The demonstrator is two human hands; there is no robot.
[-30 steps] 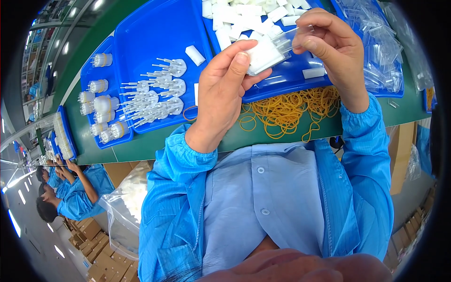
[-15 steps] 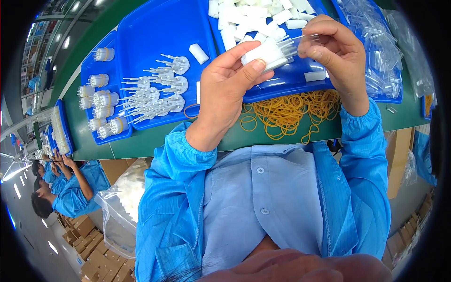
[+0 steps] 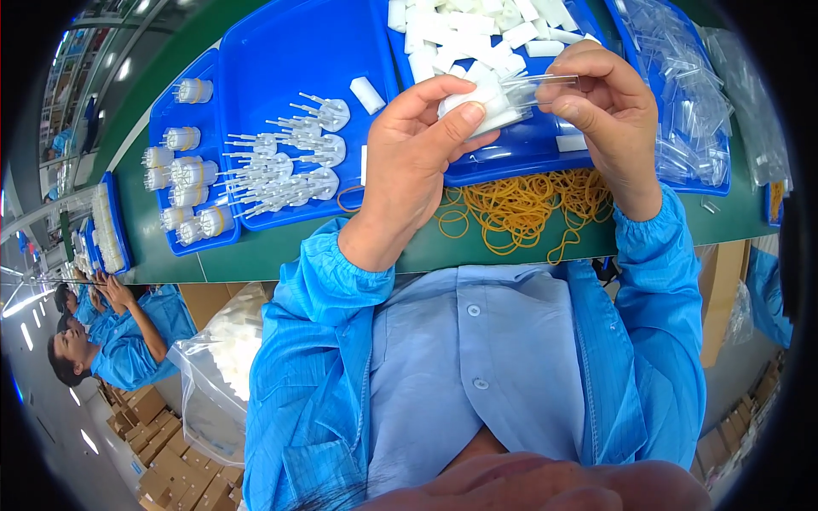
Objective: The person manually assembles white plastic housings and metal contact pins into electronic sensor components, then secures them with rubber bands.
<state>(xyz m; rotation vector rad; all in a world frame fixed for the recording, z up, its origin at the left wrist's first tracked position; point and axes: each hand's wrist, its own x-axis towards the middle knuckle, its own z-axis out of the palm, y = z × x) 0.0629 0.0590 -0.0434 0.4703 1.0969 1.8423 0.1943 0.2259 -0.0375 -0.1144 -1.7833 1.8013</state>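
Observation:
My left hand (image 3: pixel 409 153) is closed around a bundle of white foam-like pieces (image 3: pixel 484 104), tilted, with its far end toward the right. Thin clear tubes reach from that end to my right hand (image 3: pixel 615 123). There the thumb and fingers pinch a clear plastic tube (image 3: pixel 555 82); how far it sits in the bundle is hidden. Beyond the hands, loose white foam pieces (image 3: pixel 464 38) fill a blue tray (image 3: pixel 490 170). To the right, many clear tubes (image 3: pixel 677 94) lie heaped in another tray.
Yellow rubber bands (image 3: pixel 532 209) lie on the green table (image 3: pixel 409 255) below the hands. On the left, a blue tray (image 3: pixel 298 43) bears white pieces with rods (image 3: pixel 285 166), and a narrower one holds banded bundles (image 3: pixel 192 175). Co-workers (image 3: pixel 128 328) sit far left, near a plastic bag (image 3: pixel 221 366).
The clear tube now shows more plainly between my right fingers and the bundle. My right hand has shifted slightly; the left keeps its hold. The whole view has moved a little.

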